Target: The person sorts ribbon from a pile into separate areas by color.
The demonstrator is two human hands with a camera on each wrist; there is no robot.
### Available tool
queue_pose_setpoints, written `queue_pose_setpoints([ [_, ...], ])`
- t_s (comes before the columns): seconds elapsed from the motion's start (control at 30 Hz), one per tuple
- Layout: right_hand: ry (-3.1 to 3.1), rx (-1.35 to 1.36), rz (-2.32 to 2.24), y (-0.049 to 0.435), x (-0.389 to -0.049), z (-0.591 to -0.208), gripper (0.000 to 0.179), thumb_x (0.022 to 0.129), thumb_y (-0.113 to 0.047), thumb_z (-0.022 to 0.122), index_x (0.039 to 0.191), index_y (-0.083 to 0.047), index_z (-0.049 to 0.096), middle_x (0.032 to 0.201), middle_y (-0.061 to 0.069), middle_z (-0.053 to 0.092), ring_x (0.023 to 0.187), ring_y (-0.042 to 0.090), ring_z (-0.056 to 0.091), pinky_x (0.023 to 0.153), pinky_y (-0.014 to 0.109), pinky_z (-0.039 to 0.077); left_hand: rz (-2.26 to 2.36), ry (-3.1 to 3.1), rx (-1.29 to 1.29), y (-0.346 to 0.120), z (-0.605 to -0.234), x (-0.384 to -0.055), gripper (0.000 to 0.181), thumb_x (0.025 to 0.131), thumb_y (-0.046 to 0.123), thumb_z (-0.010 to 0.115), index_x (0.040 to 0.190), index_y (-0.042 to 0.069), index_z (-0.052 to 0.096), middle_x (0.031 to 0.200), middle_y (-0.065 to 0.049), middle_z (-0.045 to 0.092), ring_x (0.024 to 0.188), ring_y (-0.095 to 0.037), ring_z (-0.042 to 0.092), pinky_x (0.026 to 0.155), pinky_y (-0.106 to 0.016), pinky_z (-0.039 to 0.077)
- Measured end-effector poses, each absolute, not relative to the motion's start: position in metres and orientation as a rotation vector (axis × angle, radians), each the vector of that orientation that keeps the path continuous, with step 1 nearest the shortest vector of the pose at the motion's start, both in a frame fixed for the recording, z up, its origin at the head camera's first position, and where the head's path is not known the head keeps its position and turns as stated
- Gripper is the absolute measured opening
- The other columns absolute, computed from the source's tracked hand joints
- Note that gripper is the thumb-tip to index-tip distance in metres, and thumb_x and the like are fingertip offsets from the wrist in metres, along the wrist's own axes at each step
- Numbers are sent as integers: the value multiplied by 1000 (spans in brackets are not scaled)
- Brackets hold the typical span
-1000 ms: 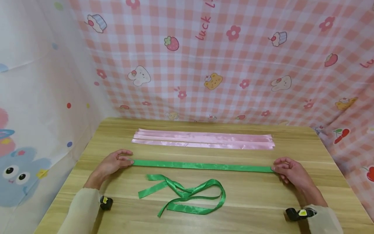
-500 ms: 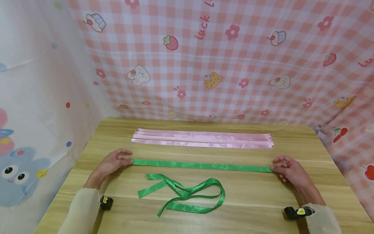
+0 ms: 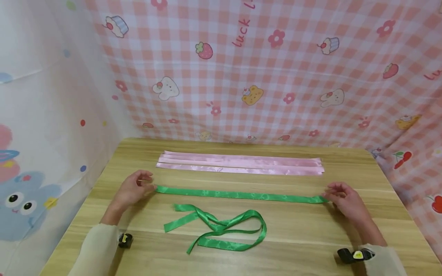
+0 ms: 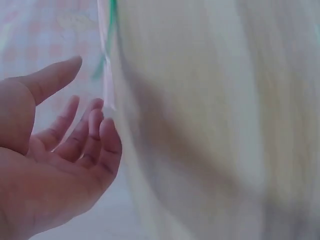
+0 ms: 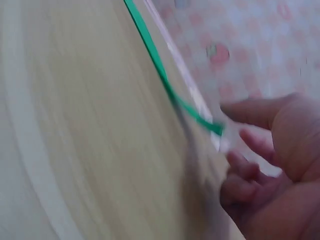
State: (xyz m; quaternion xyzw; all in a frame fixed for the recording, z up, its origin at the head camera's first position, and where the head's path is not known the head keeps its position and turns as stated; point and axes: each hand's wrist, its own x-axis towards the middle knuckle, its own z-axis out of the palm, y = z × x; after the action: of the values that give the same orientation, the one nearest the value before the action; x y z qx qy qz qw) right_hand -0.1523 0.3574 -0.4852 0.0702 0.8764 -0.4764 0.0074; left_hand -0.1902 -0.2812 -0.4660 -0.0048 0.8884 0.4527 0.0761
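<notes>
The straight green ribbon [image 3: 238,195] stretches between left hand [image 3: 132,188] and right hand [image 3: 347,199] (each grip apart), just beside both.

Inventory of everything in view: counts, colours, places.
straight ribbon: 1, green, over the table, between the hands
loose ribbon heap: piece count unclear, green, nearer the person
pink ribbons: several, overlapping, exact count unclear, pink, near the table's far edge
table: 1, light wood-grain, below everything
checked cloth: piece count unclear, pink-and-white, behind and right
white cloth: 1 visible area, white with coloured prints, left
wrist cameras: 2, black, by the cuffs
sleeves: 2, cream, on the forearms
left hand: 1, bare, by the straight ribbon's left end
right hand: 1, bare, by its right end
</notes>
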Motion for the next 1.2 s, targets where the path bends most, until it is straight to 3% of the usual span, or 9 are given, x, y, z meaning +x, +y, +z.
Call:
queue_pose_setpoints([
  [0.17, 3022, 72, -1388, 320, -147, -468, 28, 93, -18, 70, 109, 2, 58, 96, 8, 57, 63, 6, 47, 51, 25, 42, 1310, 2818, 153, -257, -454, -186, 35, 93, 13, 70, 123, 1, 58, 120, -19, 64, 100, -27, 55, 77, -32, 48],
  [0.4, 2864, -425, -1392, 254, -145, -456, 9, 90, -4, 71, 92, -6, 62, 78, 0, 58, 66, 6, 49, 56, 22, 42, 1430, 2609, 482, -197, -442, -172, 27, 92, 6, 69, 116, 0, 61, 109, -18, 67, 96, -24, 61, 80, -34, 51],
  [0.67, 2594, -694, -1245, 198, -149, -460, 6, 93, -5, 68, 92, -8, 64, 79, -5, 58, 72, 9, 51, 62, 23, 46, 1399, 2275, 613, -137, -446, -154, 26, 98, 12, 63, 122, 3, 59, 113, -13, 66, 103, -21, 61, 86, -33, 50],
  [0.9, 2507, -743, -1217, 171, -149, -468, 4, 93, -13, 70, 93, -13, 66, 87, -7, 64, 80, 10, 57, 69, 26, 48, 1335, 2215, 688, -105, -457, -147, 26, 95, 12, 67, 118, 4, 60, 105, -6, 68, 97, -16, 63, 83, -27, 52],
  [1.2, 2334, -777, -1253, 151, -146, -479, 14, 92, -9, 70, 103, -10, 64, 101, 1, 68, 97, 17, 65, 86, 31, 51, 1350, 2147, 615, -84, -465, -140, 27, 89, 10, 74, 112, 6, 61, 99, -5, 68, 89, -15, 63, 77, -26, 51],
])
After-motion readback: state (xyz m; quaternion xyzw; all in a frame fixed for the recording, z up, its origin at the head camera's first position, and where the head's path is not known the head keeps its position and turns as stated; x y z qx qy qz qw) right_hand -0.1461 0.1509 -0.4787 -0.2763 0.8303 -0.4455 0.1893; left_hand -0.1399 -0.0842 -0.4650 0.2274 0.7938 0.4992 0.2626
